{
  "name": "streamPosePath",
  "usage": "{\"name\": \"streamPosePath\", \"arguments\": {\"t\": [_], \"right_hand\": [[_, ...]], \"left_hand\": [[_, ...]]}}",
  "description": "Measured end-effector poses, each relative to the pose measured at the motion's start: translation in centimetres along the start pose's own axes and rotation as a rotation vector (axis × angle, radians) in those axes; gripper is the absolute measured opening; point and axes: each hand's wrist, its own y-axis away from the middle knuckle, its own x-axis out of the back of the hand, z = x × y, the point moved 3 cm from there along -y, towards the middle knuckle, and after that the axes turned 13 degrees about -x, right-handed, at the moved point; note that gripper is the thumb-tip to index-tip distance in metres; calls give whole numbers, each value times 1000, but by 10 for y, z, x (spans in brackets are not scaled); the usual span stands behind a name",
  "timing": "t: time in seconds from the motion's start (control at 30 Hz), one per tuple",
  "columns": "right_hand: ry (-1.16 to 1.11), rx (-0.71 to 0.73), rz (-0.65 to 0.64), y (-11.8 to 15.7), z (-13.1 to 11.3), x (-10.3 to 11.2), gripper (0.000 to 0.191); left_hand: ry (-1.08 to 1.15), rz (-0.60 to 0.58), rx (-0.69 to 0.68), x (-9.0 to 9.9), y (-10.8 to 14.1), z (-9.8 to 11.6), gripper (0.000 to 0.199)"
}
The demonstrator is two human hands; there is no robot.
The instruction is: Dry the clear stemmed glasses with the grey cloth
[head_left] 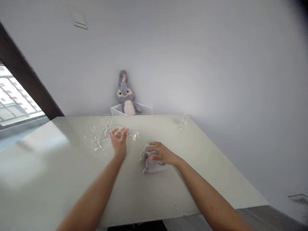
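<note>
My left hand [119,138] is closed around the bowl of a clear stemmed glass [135,136], which is tilted on its side with its foot pointing right. To the right, my right hand [161,153] rests over a crumpled light grey cloth [154,166] on the table, thumb and fingers curved against it. Several more clear stemmed glasses [99,147] stand just left of my left hand. One separate glass [184,118] stands near the back right edge.
The pale table [72,179] reaches back to the wall. Behind its far edge, a grey plush toy [128,107] sits in a white perforated basket [146,110]. A window [16,96] with a dark frame is at the left.
</note>
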Motion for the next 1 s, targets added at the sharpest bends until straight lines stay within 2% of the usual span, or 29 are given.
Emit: {"name": "streamPosePath", "arguments": {"t": [0.07, 0.13, 0.17, 0.23, 0.27, 0.33, 0.4, 0.5, 0.6, 0.67, 0.73, 0.8, 1.0], "right_hand": [[93, 0, 177, 1, -3, 5, 38], [149, -26, 371, 1, -6, 6, 37], [171, -17, 407, 1, -7, 3, 36], [229, 19, 377, 1, -8, -8, 33], [268, 23, 344, 1, -8, -14, 27], [343, -22, 295, -1, -4, -23, 15], [368, -110, 282, -4, 4, -24, 12], [307, -305, 324, -13, 27, -8, 19], [199, -548, 390, -25, 60, 19, 25], [164, -654, 413, -36, 81, 35, 24], [162, -706, 432, -46, 98, 47, 24], [162, -736, 454, -57, 112, 55, 23], [123, -800, 496, -85, 139, 66, 21]], "left_hand": [[-2, -25, -86, 0, 1, 3, 43], [5, -145, -171, -8, 14, 6, 42], [1, -230, -213, -15, 24, 6, 42], [4, -439, -281, -30, 48, 6, 45], [27, -542, -274, -36, 60, 5, 49], [35, -650, -242, -44, 79, -1, 57], [2, -708, -194, -46, 87, -9, 66], [-161, -780, -94, -43, 88, -27, 71], [-369, -876, -25, -40, 86, -40, 53], [-418, -996, -84, -43, 87, -40, 41], [-418, -1101, -181, -46, 90, -36, 34], [-424, -1151, -234, -48, 92, -32, 31], [-469, -1173, -243, -47, 93, -32, 30]]}}
